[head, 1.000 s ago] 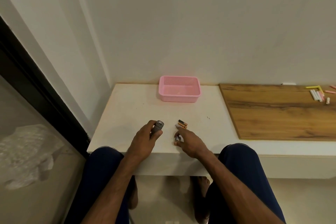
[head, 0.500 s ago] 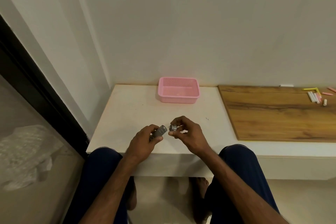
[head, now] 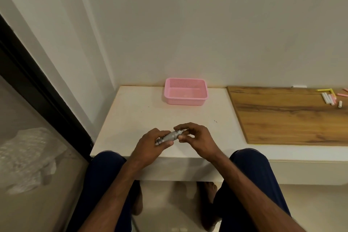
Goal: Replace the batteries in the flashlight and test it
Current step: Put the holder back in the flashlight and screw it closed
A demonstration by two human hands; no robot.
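Note:
A small grey metal flashlight (head: 170,136) lies tilted between my two hands, just above the front of the white table (head: 135,117). My left hand (head: 149,144) grips its lower barrel. My right hand (head: 195,137) pinches the upper end of the flashlight with fingertips and thumb; what sits at that end is hidden by the fingers. The batteries that lay on the table are covered by my right hand or out of sight.
A pink plastic basket (head: 186,94) stands at the back of the table against the wall. A wooden board (head: 288,117) lies to the right, with several chalk sticks (head: 330,98) at its far right. My knees are under the table's front edge.
My right hand lifted a small part from the table beside the batteries and brought it to the flashlight's end. Both hands have closed together on the flashlight.

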